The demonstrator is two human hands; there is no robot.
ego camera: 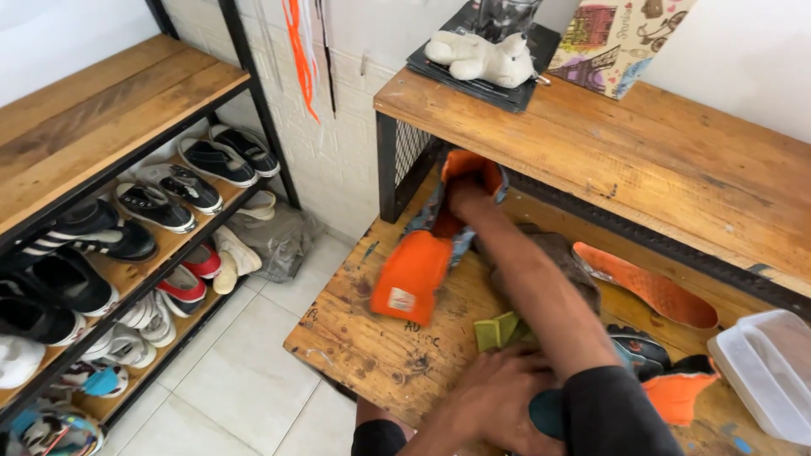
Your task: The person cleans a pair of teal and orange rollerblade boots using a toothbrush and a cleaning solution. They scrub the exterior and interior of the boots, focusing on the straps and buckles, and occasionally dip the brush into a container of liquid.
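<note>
My right hand (466, 200) reaches far across the lower wooden bench (372, 355) and grips an orange and blue-grey shoe (439, 221) at its opening. The shoe's orange tongue (410, 279) with a white label hangs toward me. My left hand (497, 399) lies near the front edge, its fingers curled on the teal end of a dark shoe (642, 353) with orange lining. A green cloth (497, 330) lies just beyond that hand. An orange insole (650, 291) lies to the right, and a brown-grey cloth (564, 253) sits partly under my right forearm.
An upper wooden shelf (642, 160) carries a white plush toy (481, 57) on a dark tray and a patterned box (612, 38). A clear plastic tub (764, 367) stands at right. At left, a shoe rack (110, 101) holds several shoes. Orange laces (300, 51) hang on the wall.
</note>
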